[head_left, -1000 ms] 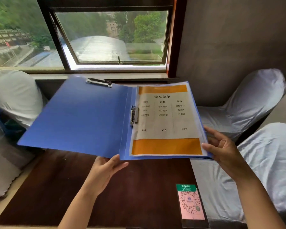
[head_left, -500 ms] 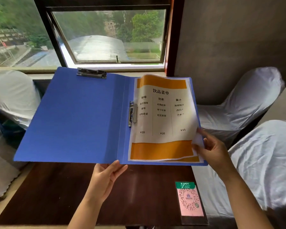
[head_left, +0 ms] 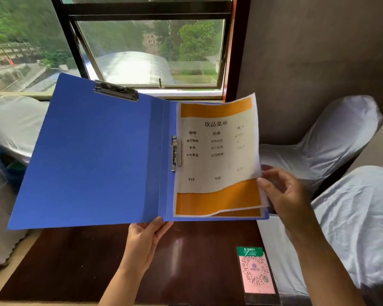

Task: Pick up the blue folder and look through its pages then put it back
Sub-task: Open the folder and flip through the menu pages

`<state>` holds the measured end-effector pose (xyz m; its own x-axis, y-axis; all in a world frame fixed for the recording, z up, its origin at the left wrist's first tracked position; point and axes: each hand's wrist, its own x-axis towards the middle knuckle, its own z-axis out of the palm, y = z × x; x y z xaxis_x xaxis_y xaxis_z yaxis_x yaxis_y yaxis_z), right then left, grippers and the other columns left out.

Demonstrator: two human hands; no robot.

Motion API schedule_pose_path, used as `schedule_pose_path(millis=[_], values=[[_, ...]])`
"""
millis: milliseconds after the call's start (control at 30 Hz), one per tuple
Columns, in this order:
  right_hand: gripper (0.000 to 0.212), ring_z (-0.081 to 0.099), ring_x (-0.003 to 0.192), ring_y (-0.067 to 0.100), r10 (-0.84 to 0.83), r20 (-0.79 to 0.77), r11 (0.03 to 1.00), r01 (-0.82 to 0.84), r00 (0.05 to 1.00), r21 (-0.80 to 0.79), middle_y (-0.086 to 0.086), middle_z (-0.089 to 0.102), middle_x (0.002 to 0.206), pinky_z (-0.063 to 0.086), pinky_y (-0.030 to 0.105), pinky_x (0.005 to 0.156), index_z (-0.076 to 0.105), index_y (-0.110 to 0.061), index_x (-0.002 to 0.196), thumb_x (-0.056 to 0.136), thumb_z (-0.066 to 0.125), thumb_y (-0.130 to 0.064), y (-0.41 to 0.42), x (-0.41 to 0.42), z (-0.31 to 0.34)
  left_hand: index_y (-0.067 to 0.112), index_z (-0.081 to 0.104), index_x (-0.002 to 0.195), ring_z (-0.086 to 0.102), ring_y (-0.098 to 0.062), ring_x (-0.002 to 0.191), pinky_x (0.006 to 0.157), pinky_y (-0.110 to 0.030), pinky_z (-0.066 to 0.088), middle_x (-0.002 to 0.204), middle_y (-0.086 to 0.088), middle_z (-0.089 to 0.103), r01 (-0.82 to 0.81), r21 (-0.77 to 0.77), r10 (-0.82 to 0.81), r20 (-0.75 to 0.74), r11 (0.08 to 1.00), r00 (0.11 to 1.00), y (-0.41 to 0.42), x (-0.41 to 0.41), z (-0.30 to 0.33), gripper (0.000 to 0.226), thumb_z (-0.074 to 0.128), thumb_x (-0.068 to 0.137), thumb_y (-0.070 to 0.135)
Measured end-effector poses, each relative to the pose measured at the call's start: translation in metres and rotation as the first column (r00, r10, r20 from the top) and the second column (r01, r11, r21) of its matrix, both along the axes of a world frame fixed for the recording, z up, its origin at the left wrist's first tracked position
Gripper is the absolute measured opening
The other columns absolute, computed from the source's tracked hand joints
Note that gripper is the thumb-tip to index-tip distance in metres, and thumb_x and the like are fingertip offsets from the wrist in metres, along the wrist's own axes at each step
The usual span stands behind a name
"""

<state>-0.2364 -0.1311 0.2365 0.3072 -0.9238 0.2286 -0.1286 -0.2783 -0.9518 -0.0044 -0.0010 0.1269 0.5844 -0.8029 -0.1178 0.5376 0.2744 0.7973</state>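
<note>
The blue folder lies open in the air above the dark wooden table, tilted toward me. My left hand holds it from below at the spine's lower edge. On its right half sits a menu page with orange bands and black print, clamped at the spine by a metal clip. My right hand pinches that page's right edge and lifts it; the page curls up, and another orange-banded sheet shows beneath it.
A pink and green QR code stand lies at the table's right edge. White-covered chairs stand at right, lower right and left. A window is behind the folder.
The folder rose and tilted more upright toward me. My right hand moved from the folder's outer edge to the top page and lifted its right edge, so the page now curls.
</note>
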Motion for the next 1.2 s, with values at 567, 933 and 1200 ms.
schedule_pose_path(millis=[567,933,1200], values=[[0.042,0.022,0.139,0.012,0.646,0.154,0.68,-0.655,0.748,0.33,-0.004,0.023,0.153,0.019,0.034,0.113,0.026,-0.032,0.141,0.099,0.029,-0.026,0.055,0.121,0.007,-0.001,0.065,0.1,0.071,-0.03,0.084,0.07,-0.034,0.059,0.086,-0.02,0.074,0.087,0.023,-0.087,-0.014,0.996,0.996,-0.009,-0.034,0.002,0.026,0.053,0.079,-0.011],[0.068,0.039,0.123,0.034,-0.331,-0.553,0.913,0.112,0.765,-0.392,0.018,0.04,0.137,0.038,0.046,0.099,0.043,-0.022,0.134,0.074,0.074,-0.015,-0.018,-0.003,-0.019,-0.001,0.053,0.112,0.071,-0.032,0.088,0.065,-0.036,0.06,0.094,-0.02,0.071,0.121,0.023,-0.117,-0.113,0.992,0.987,-0.008,-0.017,-0.006,0.044,0.059,0.069,-0.008],[0.064,0.059,0.109,0.017,0.268,-0.249,0.94,-0.197,0.931,0.278,0.005,0.05,0.134,0.059,0.029,0.074,0.047,-0.045,0.121,0.082,0.062,0.004,-0.034,-0.053,-0.05,0.006,0.057,0.105,0.071,-0.03,0.088,0.063,-0.033,0.059,0.09,-0.013,0.076,0.141,0.006,-0.14,-0.099,0.99,0.985,-0.007,-0.004,-0.008,0.037,0.058,0.07,-0.004]])
